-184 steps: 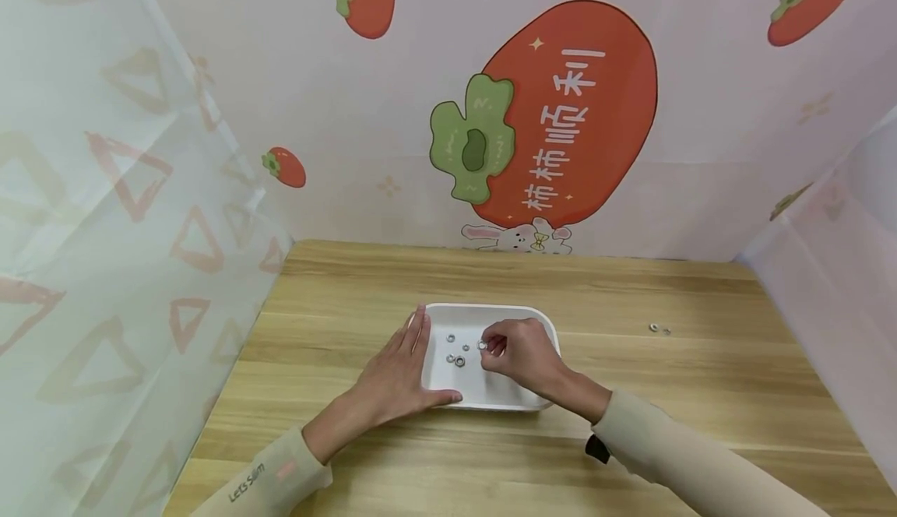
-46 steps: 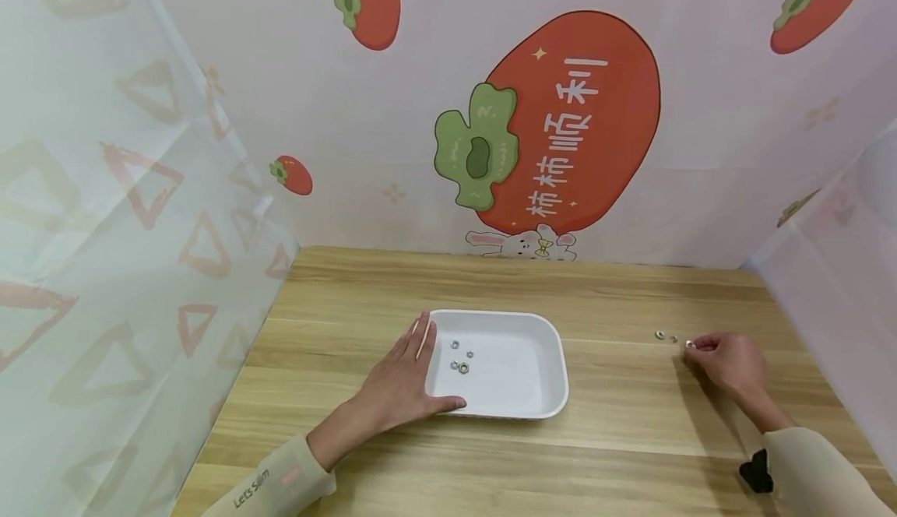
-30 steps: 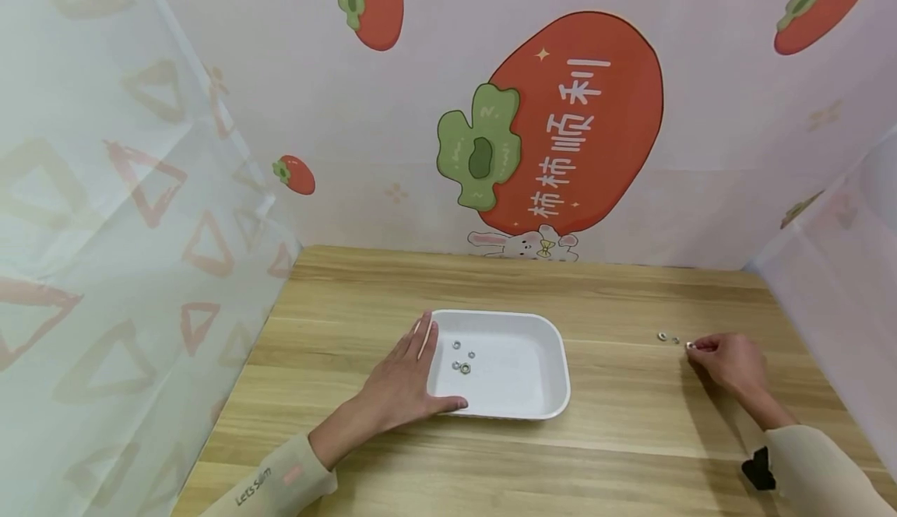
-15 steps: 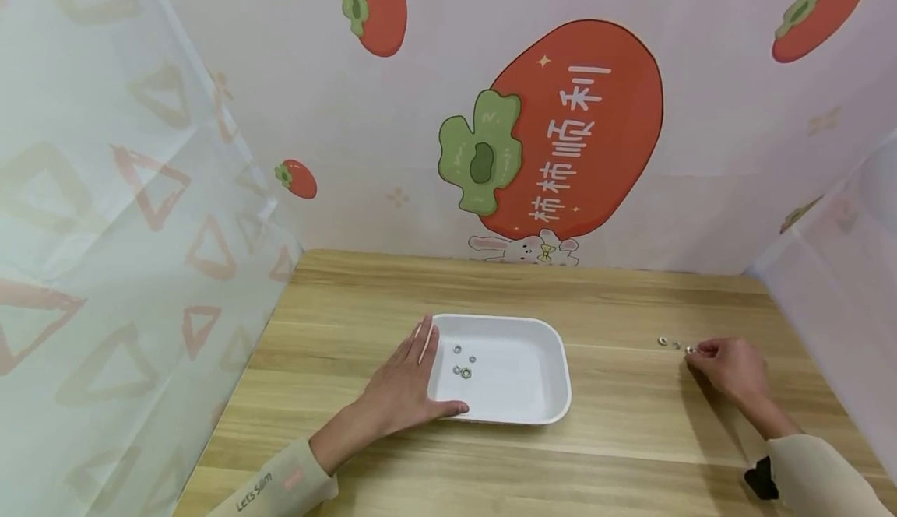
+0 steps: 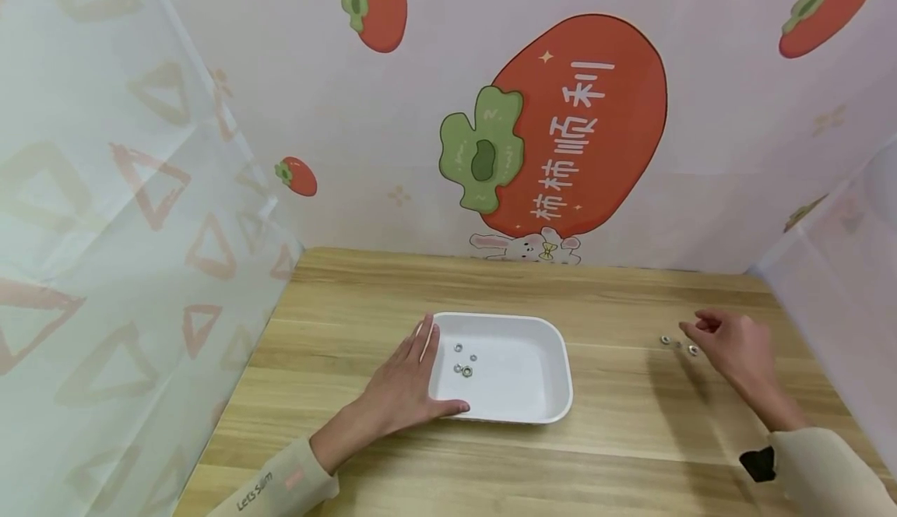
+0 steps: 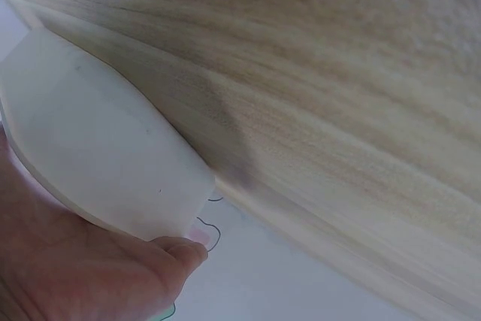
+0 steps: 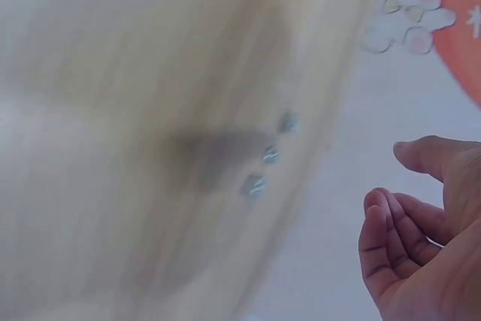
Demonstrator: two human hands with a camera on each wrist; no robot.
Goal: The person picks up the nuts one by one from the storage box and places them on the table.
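Metal nuts [image 5: 693, 350] sit near half-curled right fingers [image 7: 373, 246]; left fingers [image 5: 422, 335] splay along rounded tray [image 5: 522, 369].

Head view, high, facing forward-down, 2 wrist views, close — tabletop [image 5: 561, 458] shared

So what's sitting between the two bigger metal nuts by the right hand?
A smaller nut, roughly in line with them on the wooden tabletop; the right wrist view shows it.
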